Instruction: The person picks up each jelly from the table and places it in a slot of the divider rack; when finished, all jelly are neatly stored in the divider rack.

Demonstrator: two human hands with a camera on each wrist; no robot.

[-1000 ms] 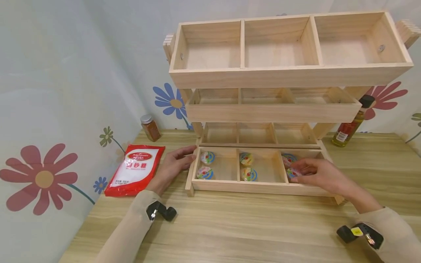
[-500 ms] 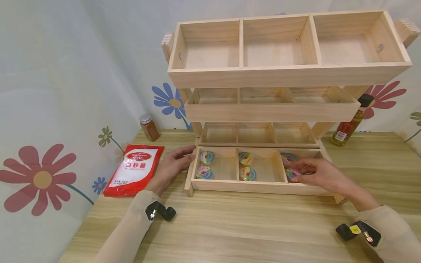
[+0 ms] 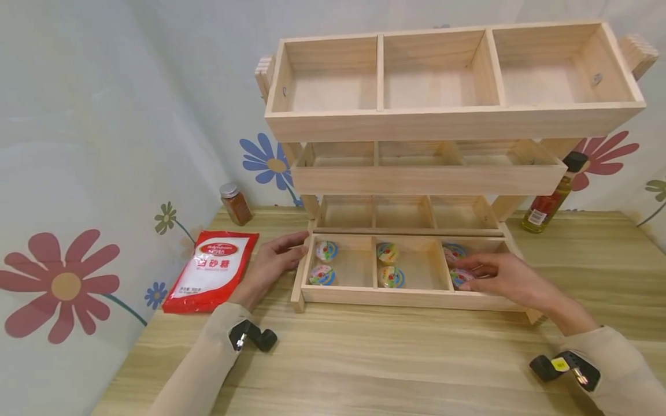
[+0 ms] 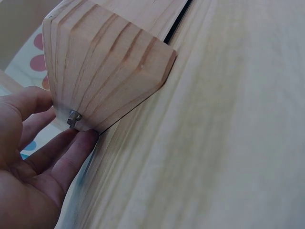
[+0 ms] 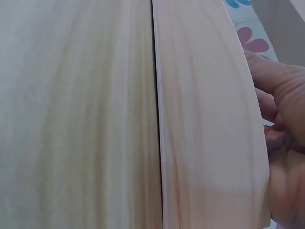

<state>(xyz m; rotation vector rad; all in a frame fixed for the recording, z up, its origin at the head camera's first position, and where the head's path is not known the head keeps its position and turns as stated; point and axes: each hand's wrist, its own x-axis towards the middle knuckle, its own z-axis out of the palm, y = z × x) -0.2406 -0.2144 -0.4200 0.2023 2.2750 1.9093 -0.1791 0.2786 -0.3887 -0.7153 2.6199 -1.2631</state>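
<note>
My right hand [image 3: 512,278] reaches into the right compartment of the rack's bottom tray, thumb and fingers about a small round jelly cup [image 3: 461,278]. Another jelly cup [image 3: 454,253] lies just behind it. In the middle compartment are two yellowish jelly cups [image 3: 387,252], one in front of the other. The left compartment holds two more, a white jelly cup [image 3: 326,251] behind a pink jelly cup [image 3: 322,275]. My left hand [image 3: 270,266] touches the left end of the wooden rack [image 3: 411,297]. In the left wrist view, its fingertips meet the wooden side piece [image 4: 109,57] near a metal screw.
Higher tiers of the rack, such as the top tray [image 3: 447,121], overhang the bottom one. Left stand a red-and-white sugar bag [image 3: 213,268] and a spice jar [image 3: 236,205]. An oil bottle [image 3: 551,196] is behind the rack's right side, near the wall.
The head view has shifted slightly. Both hands keep their places at the rack, and the jelly cups lie as before.
</note>
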